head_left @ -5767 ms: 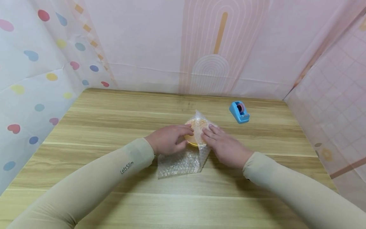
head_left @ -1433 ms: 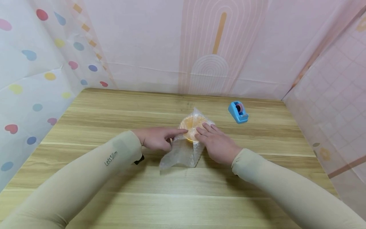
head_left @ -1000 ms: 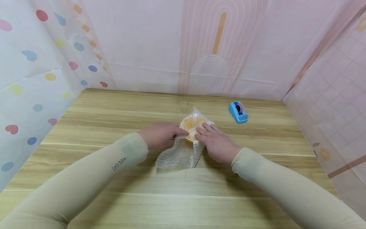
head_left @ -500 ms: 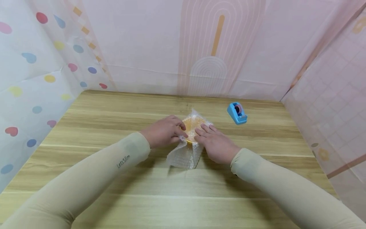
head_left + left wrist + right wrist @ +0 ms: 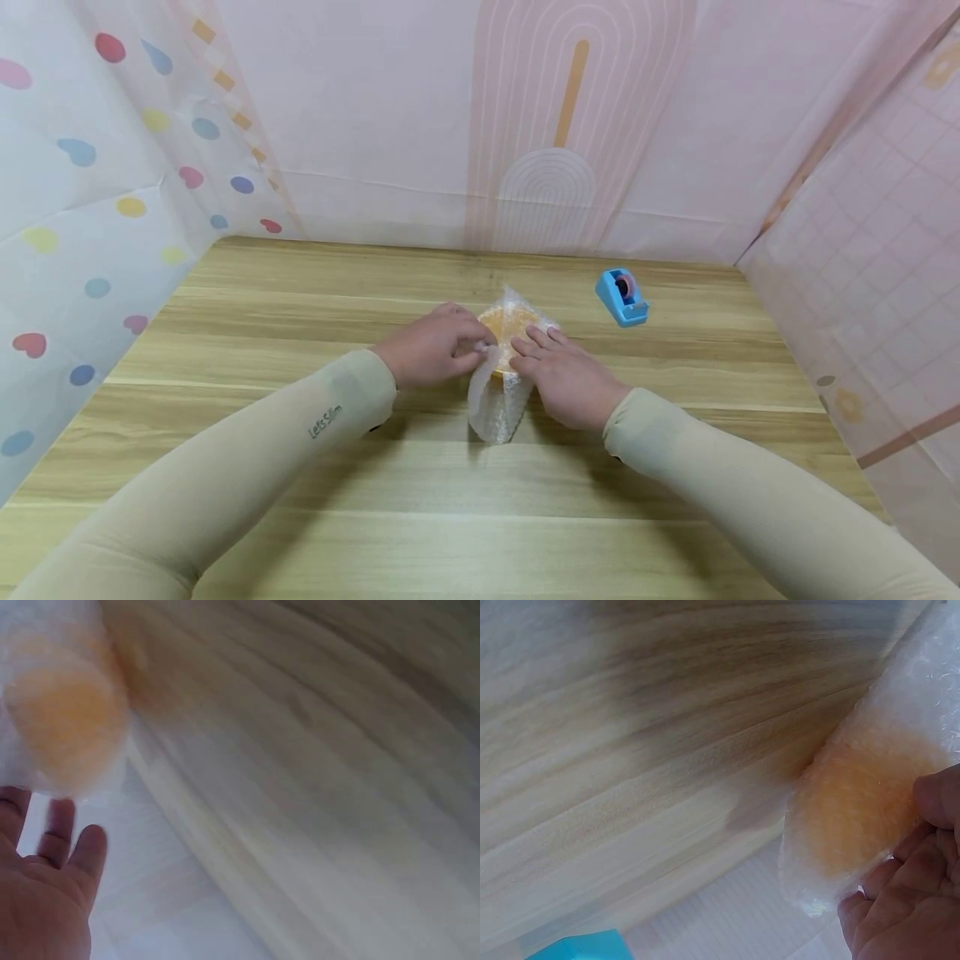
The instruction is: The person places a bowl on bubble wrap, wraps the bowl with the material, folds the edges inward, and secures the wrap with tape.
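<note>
A round orange thing with a yellow rim (image 5: pixel 498 320), bowl-like, lies on the table under clear bubble wrap (image 5: pixel 487 410). My left hand (image 5: pixel 433 346) pinches the wrap's left edge and holds it up against the rim, so the near flap stands curled. Flat across the wrap's right side rests my right hand (image 5: pixel 573 379), fingers extended. In the left wrist view the wrapped orange thing (image 5: pixel 71 712) sits beyond the left fingertips, blurred. The right wrist view has it (image 5: pixel 855 810) beside the right thumb, sheathed in wrap.
A blue tape dispenser (image 5: pixel 622 297) with a pink roll stands at the back right of the wooden table (image 5: pixel 480 517). Printed sheets (image 5: pixel 375 108) hang behind the table and along both sides.
My left hand has taken the wrap's left edge and drawn it inward over the orange thing; the near flap, lying flat earlier, is now narrow and curled up. My right hand stays on the wrap.
</note>
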